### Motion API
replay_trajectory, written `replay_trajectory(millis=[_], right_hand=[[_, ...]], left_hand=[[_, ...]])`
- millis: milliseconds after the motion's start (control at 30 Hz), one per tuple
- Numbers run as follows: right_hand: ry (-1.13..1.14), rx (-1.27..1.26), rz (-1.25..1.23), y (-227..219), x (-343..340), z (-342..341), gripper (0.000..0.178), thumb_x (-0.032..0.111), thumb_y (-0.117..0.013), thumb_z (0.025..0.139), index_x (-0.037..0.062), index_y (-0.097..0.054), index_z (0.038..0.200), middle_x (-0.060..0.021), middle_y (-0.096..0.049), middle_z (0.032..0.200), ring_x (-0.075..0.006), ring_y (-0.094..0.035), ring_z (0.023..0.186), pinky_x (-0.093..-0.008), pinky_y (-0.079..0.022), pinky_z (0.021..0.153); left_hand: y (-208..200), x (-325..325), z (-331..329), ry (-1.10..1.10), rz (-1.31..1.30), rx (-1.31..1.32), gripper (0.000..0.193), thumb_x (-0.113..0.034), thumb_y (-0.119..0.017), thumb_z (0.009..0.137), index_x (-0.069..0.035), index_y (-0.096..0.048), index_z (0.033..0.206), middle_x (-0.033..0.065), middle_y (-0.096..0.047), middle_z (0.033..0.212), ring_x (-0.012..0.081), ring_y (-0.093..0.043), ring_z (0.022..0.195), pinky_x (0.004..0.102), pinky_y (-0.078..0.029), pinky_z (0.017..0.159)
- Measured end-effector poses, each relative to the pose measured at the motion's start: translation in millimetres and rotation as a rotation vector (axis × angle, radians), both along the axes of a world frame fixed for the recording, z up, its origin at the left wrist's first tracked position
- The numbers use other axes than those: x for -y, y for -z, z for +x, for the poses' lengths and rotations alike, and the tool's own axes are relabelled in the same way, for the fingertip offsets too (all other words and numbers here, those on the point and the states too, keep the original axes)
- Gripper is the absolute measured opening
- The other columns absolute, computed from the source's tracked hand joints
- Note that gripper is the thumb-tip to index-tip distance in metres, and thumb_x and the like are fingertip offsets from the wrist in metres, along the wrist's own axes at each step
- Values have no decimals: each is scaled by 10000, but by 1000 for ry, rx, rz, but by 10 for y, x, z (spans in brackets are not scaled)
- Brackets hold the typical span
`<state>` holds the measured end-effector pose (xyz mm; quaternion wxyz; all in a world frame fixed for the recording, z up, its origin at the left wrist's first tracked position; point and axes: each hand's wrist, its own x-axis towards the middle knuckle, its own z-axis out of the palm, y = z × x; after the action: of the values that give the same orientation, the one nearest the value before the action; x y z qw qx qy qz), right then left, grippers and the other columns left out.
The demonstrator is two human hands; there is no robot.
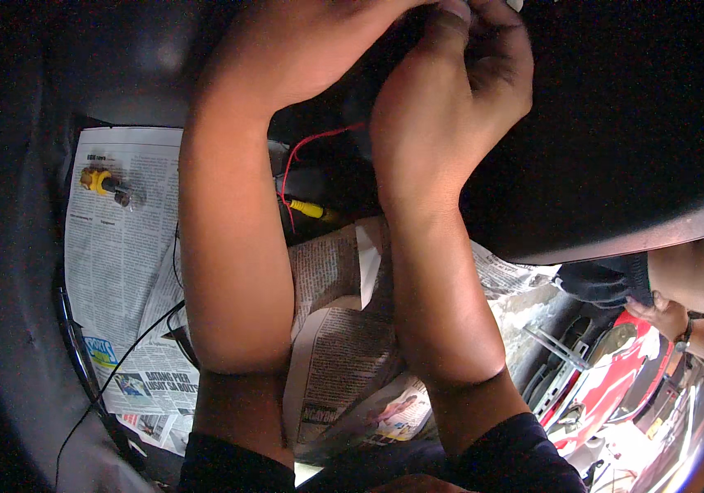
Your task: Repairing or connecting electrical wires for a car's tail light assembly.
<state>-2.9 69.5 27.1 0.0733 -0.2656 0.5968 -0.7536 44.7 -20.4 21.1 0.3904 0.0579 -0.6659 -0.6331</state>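
Note:
Both my arms reach up to the top edge of the view. My right hand (459, 99) has its fingers curled in and thumb bent, pinched round something too small and dark to make out. A bit of white shows by its fingertips. My left hand (327, 41) comes in from the left and meets it there; its fingers are cut off by the frame edge. Below the hands, between my forearms, a thin red wire (294, 154) hangs beside a yellow plug (309, 209). A stubby yellow-and-black screwdriver (105, 184) lies on newspaper to the left.
Newspaper sheets (122, 271) cover the surface below me, some crumpled. A black cable (126, 353) crosses at lower left. A large dark panel (615, 148) curves over the right. Beyond it are another person's hand (656, 314) and a red glossy shape (615, 374).

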Motion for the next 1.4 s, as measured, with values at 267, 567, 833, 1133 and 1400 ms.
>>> replay_trajectory(millis=[267, 567, 833, 1133, 1400], right_hand=[[-56, 16, -117, 79, 7, 53, 206, 69, -458, 1083, -60, -553, 1213, -125, -630, 1117, -170, -613, 1023, -285, -512, 910], [-4, 1, -133, 105, 87, 69, 203, 66, -461, 1084, -65, -551, 1211, -133, -632, 1135, -182, -619, 1046, -283, -511, 924], [14, 70, -34, 14, 52, 47, 191, 58, -483, 1075, -65, -569, 1192, -136, -650, 1111, -182, -633, 1020, -290, -525, 908], [-8, 83, -5, 6, 11, 18, 167, 24, -498, 1051, -63, -616, 1132, -134, -675, 1073, -180, -653, 1001, -290, -536, 898], [152, -56, 40, -3, 108, 118, 220, 53, -476, 1063, -70, -634, 1155, -134, -685, 1060, -180, -656, 987, -290, -529, 880]], left_hand=[[45, 54, 0, 8, -16, -6, 220, -76, -642, 975, 46, -674, 1155, 82, -726, 989, 149, -694, 934, 294, -587, 855], [78, 94, -20, 21, -56, -46, 217, -68, -654, 973, 52, -672, 1154, 93, -734, 1002, 157, -704, 947, 298, -588, 869], [17, 68, 23, 37, -20, -14, 219, -85, -655, 985, 49, -677, 1158, 100, -738, 1011, 162, -708, 954, 298, -586, 875], [-6, 25, 29, 10, -14, 62, 225, -111, -654, 990, 39, -689, 1154, 95, -741, 994, 165, -707, 957, 305, -586, 875], [-41, 11, 27, -16, -19, 92, 223, -119, -651, 981, 26, -706, 1142, 101, -747, 1012, 180, -713, 969, 323, -586, 886]])
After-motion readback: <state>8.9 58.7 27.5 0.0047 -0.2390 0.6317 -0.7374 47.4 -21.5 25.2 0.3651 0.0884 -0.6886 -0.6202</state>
